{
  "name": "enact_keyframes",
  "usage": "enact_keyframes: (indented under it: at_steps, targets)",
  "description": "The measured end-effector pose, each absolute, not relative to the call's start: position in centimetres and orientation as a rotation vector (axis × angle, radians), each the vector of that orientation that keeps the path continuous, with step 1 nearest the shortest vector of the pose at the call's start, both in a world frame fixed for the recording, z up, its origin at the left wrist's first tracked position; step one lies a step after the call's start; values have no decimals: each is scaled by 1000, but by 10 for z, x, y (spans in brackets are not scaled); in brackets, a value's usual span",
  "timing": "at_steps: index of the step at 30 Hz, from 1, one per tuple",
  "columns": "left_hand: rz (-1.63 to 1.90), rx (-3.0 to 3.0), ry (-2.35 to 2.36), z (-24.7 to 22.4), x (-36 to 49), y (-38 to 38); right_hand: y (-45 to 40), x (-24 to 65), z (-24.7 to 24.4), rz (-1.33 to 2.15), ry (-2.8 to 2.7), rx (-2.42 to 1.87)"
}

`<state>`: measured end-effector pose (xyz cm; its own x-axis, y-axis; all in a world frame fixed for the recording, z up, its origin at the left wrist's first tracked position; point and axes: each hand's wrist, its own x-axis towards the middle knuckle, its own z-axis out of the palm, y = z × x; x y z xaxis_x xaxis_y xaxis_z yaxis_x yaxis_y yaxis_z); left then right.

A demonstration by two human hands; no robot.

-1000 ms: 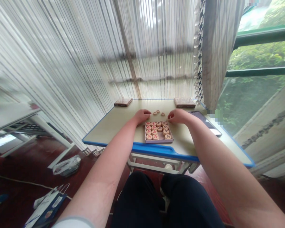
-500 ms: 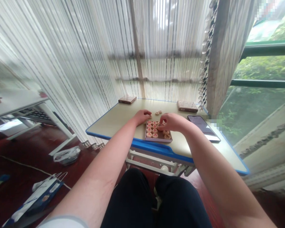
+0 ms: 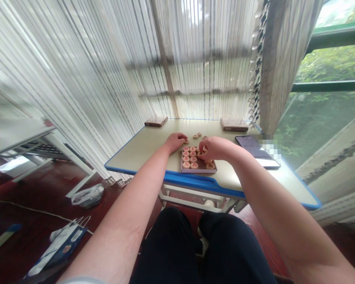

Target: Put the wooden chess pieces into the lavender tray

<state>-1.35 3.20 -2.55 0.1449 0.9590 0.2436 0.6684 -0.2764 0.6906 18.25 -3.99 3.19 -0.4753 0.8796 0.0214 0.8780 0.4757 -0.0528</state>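
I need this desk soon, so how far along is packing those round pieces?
Probably well along: the two left columns in the box look filled. In hand: the right hand works over the box, while the left hand is at a piece outside. Apparently left: the loose pieces behind the box and the gap at its front.

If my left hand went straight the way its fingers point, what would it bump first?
Probably the little round piece by the fingertips of your left hand, though depth is hard to tell.
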Motion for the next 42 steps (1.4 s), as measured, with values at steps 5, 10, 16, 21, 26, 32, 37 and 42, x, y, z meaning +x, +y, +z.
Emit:
enact_keyframes:
  at_steps: [5, 10, 16, 21, 26, 32, 37, 42]
  targets:
    - [939, 1997, 1538, -28, -14, 34, -39, 182, 31, 52, -2654, -1562]
    - [935, 2003, 1538, -28, -15, 36, -39, 182, 30, 60, -2655, -1548]
    - [892, 2050, 1512, -30, -16, 38, -33, 188, 35, 165, -2589, -1528]
    - [889, 2079, 1475, -31, -18, 38, -2, 207, 20, -5, -2253, -1578]
    - [868, 2070, 1508, -29, -17, 36, 27, 218, -10, -22, -2310, -1602]
    - [905, 2039, 1460, -30, -17, 34, 30, 217, -16, 76, -2365, -1656]
    - [955, 2002, 1446, -35, -17, 37, 22, 217, -11, 65, -2232, -1750]
    - [977, 1980, 1447, -37, -17, 40, 6, 221, 0, 68, -2176, -1782]
